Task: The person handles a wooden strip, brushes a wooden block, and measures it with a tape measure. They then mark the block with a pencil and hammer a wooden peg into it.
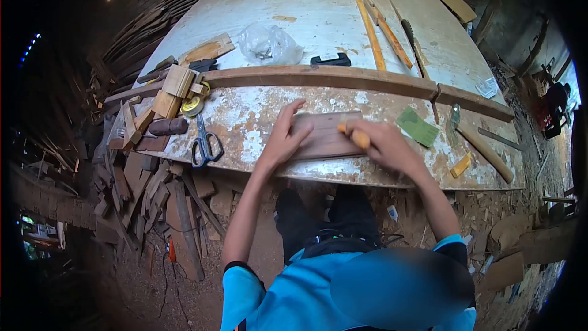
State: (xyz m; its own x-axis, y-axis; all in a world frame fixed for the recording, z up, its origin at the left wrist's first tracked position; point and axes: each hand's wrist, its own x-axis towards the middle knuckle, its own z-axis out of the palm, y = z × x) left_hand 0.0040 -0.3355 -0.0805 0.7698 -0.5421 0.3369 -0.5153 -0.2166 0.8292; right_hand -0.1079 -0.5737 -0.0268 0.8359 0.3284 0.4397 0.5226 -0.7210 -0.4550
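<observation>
A flat brown wooden board (324, 136) lies near the front edge of the worn table. My left hand (286, 136) rests at the board's left end, thumb and fingers spread apart. My right hand (384, 142) is closed around a tool with a rounded orange-yellow wooden handle (360, 139), over the right part of the board; the tool's far end is not clear. To the right of that hand lies a green sheet (418, 126). Scissors with dark handles (205, 143) lie to the left of my left hand.
A long wooden beam (318, 77) crosses the table (239, 110) behind the board. Wood blocks (177, 81) and a yellow tape roll (192, 107) are left. A hammer (487, 150) lies right. Beyond the beam are a plastic bag (269, 44) and a saw (407, 34).
</observation>
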